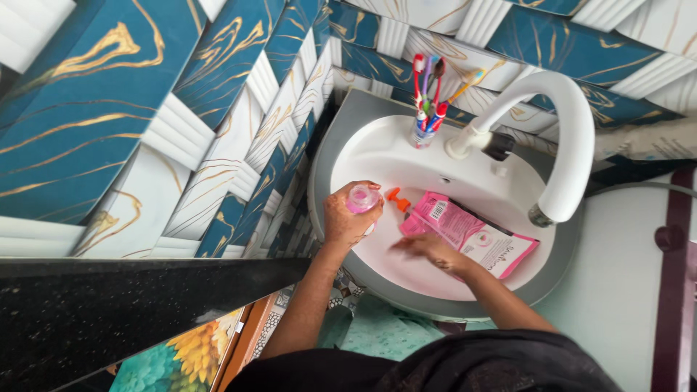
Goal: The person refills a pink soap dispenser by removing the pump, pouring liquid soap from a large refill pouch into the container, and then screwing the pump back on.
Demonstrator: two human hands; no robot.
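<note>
The white wash basin (pixel 377 156) sits in the corner of a wall with blue and gold tiles (pixel 87 94), and its big white curved tap (pixel 573 138) bends over the bowl. A dark counter edge (pixel 131 305) runs below on the left side.

Inside the basin lies a flat pink refill pouch (pixel 475 236) with an orange spout cap (pixel 396 197) at its upper end. I judge the pouch soft and floppy, because its sides are thin film; when full it would be a little heavy and would bend in the middle if one lifts it by one corner. In a wet bowl its glossy surface is probably slippery. The safest place to take it seems the stiff neck under the orange cap, with a second support under the body.

The right hand (pixel 432 250) rests on the lower edge of the pouch; it is blurred, so I cannot tell if the fingers are spread or pinching the film.

The left hand (pixel 347 218) is closed around a small pink bottle (pixel 363 197), held upright over the left part of the basin, just beside the orange cap. The bottle looks like clear, hard plastic, light and smooth, so a full grip around its body suits it.

At the back rim stands a cup of coloured toothbrushes (pixel 428 109)
</note>
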